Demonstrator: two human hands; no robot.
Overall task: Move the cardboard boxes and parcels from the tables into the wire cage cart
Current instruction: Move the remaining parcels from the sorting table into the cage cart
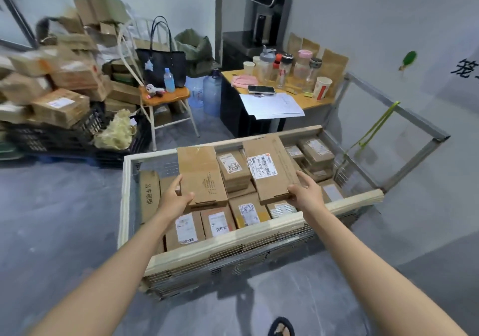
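The wire cage cart (248, 234) stands in front of me, filled with several labelled cardboard parcels (220, 223). My left hand (175, 198) grips the near end of a plain flat cardboard box (201, 173) held over the cart's left half. My right hand (305, 193) grips the near right corner of a second flat box with a white shipping label (269, 165), held over the right half. Both boxes are above the packed parcels; whether they touch them I cannot tell.
A heap of cardboard boxes (59, 86) on black crates lies at the left. A wooden chair (166, 97) carries a black bag and a bottle. Behind the cart, a yellow table (282, 92) holds bottles, cups, papers and a phone. My sandalled foot (281, 326) shows below.
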